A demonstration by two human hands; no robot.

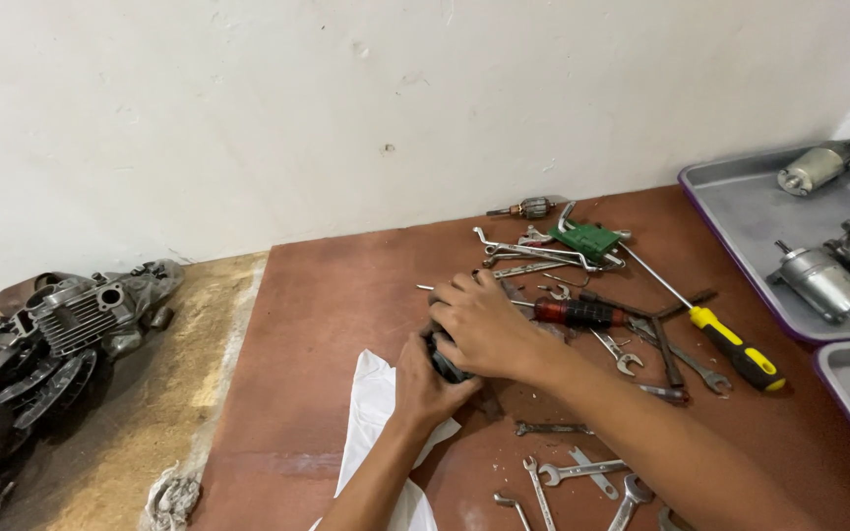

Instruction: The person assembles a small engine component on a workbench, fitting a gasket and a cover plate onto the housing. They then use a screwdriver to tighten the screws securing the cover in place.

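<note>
Head view shows a dark round part (445,362) near the middle of the brown surface (346,295), gripped between both hands: left hand (427,385) underneath, right hand (484,324) over it. White cloth (371,413) lies beside; wrenches (582,472) and a yellow-handled screwdriver (735,344) scatter rightward.

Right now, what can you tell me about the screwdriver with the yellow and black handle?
The screwdriver has a long, thin silvery shaft and a chunky yellow handle with black grip bands. It lies flat on the reddish-brown board, slanting with its tip up near the green part and its handle down to the right near the grey tray. Neither hand touches it. Dark wrenches lie just beside its handle.
</note>
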